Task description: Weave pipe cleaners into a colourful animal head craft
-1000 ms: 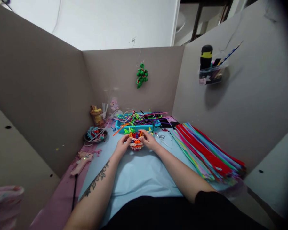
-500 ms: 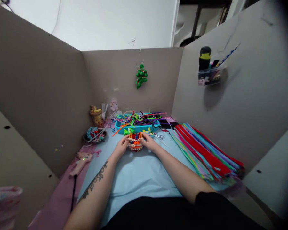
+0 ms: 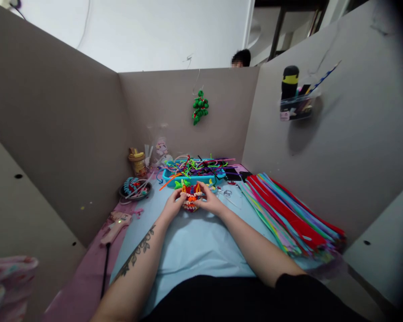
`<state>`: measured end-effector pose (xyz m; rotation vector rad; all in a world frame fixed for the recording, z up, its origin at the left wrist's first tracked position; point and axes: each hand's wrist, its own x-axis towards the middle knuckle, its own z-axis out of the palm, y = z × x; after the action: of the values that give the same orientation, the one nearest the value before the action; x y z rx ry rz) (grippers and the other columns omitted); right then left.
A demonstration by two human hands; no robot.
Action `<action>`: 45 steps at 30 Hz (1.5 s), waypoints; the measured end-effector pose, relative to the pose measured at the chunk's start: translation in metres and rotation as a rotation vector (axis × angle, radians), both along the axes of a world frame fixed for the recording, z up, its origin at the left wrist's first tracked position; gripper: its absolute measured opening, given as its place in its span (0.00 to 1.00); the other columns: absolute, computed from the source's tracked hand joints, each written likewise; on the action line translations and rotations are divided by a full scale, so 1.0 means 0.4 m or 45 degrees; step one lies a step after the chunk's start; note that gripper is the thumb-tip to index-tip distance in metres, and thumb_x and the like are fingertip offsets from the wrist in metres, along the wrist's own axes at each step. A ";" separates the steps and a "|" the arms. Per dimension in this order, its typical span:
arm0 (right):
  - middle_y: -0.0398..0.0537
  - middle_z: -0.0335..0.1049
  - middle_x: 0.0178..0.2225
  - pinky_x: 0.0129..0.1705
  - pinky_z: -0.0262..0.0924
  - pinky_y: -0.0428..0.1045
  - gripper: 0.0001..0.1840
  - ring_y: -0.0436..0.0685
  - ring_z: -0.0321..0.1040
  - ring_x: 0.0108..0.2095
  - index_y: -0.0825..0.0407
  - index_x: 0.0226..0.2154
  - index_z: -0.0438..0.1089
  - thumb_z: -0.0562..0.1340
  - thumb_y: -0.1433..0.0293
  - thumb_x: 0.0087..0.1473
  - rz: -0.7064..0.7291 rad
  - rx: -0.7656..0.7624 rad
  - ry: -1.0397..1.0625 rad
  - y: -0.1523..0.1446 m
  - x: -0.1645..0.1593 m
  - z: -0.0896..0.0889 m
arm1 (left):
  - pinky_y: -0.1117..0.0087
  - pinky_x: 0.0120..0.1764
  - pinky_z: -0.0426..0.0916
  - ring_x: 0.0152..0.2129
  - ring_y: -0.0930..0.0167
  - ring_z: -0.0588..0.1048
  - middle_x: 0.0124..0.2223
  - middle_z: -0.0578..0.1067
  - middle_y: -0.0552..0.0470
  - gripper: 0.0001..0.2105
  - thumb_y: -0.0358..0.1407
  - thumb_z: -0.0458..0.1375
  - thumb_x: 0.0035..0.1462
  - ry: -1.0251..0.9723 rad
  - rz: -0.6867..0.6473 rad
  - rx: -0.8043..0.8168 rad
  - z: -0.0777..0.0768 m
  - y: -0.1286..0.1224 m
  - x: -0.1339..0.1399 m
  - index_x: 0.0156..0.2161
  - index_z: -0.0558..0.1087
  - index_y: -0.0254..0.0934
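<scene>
Between my two hands is a colourful pipe-cleaner figure [image 3: 191, 201], red and orange with rows of white. My left hand [image 3: 175, 203] grips its left side, thumb on the front. My right hand [image 3: 208, 200] holds the other side, with its thumb low across the front. The figure is just above or on the light blue cloth [image 3: 201, 246]; I cannot tell which. Behind it, partly hidden, lie a green piece [image 3: 180, 184] and a yellow-and-blue piece [image 3: 212, 186].
A blue tray [image 3: 174, 181] of loose pipe cleaners stands behind. Scissors [image 3: 226, 192] and bundled pipe cleaners [image 3: 289, 210] lie on the right. At left are a dark bowl [image 3: 147, 192] and a pink glue gun [image 3: 116, 230]. A person's head [image 3: 243, 58] shows above the partition.
My right thumb has shifted lower across the figure's front. The whole view has moved slightly, and a person's head has risen into sight behind the partition.
</scene>
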<state>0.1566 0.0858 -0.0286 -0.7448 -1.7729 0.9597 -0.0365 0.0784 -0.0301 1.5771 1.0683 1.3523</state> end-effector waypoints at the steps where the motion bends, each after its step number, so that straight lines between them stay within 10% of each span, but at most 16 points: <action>1: 0.51 0.54 0.57 0.55 0.53 0.55 0.43 0.60 0.54 0.57 0.45 0.59 0.47 0.66 0.64 0.43 -0.027 0.018 0.004 0.001 -0.011 -0.005 | 0.62 0.48 0.64 0.44 0.62 0.71 0.44 0.75 0.46 0.24 0.49 0.57 0.49 0.005 0.000 0.003 -0.003 0.004 -0.002 0.47 0.70 0.35; 7: 0.50 0.58 0.54 0.52 0.56 0.53 0.38 0.59 0.58 0.53 0.47 0.56 0.51 0.65 0.66 0.43 -0.064 -0.039 0.013 0.026 -0.031 -0.022 | 0.55 0.50 0.61 0.53 0.58 0.64 0.57 0.65 0.44 0.28 0.55 0.48 0.54 -0.156 -0.046 -0.224 0.001 0.006 -0.036 0.54 0.64 0.41; 11: 0.50 0.58 0.54 0.53 0.56 0.53 0.38 0.58 0.59 0.53 0.47 0.55 0.52 0.65 0.66 0.42 -0.015 -0.081 0.064 0.029 -0.028 -0.017 | 0.55 0.55 0.54 0.60 0.57 0.52 0.63 0.54 0.48 0.38 0.44 0.64 0.44 -0.046 -0.178 -0.124 0.005 -0.018 -0.056 0.60 0.55 0.48; 45: 0.49 0.59 0.55 0.48 0.59 0.53 0.32 0.57 0.61 0.51 0.43 0.51 0.59 0.65 0.64 0.41 -0.043 -0.343 0.184 0.053 0.042 -0.003 | 0.62 0.52 0.60 0.53 0.62 0.63 0.58 0.62 0.43 0.35 0.40 0.65 0.43 -0.021 -0.006 -0.024 0.006 -0.036 0.010 0.57 0.57 0.39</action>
<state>0.1736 0.1072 -0.0298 -0.8482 -1.5183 1.2138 -0.0326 0.0640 -0.0278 1.5511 1.0640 1.3460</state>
